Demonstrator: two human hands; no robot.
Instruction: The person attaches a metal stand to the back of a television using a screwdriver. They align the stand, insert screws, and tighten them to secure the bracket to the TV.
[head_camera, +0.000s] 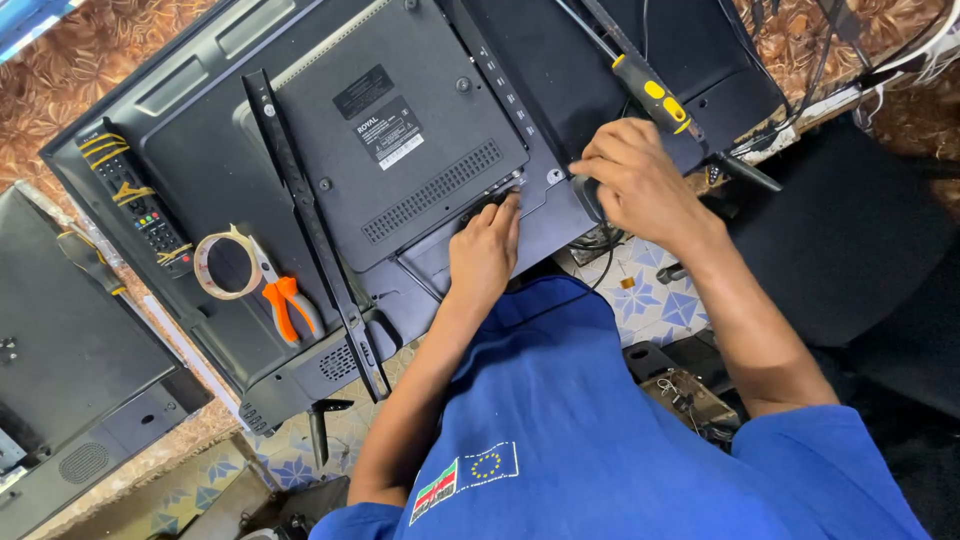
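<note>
Both hands, left hand (487, 245) and right hand (632, 180), are pressing flat and open on the TV back (400, 130), its cover still on, with the screwdriver (655, 95) lying unused at one o'clock.

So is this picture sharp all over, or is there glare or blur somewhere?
Head view: mostly sharp, lit by soft daylight. Pale sheen lies on the television back panel, no hard glare. The left hand and right hand cast faint shadows. Straight edges bow slightly toward the frame corners, a wide-lens effect. The blue shirt close to the lens looks a little soft.

A repair workshop — face-down television (400, 150), pliers (285, 300), screwdriver (650, 95), loose cables (800, 70).
</note>
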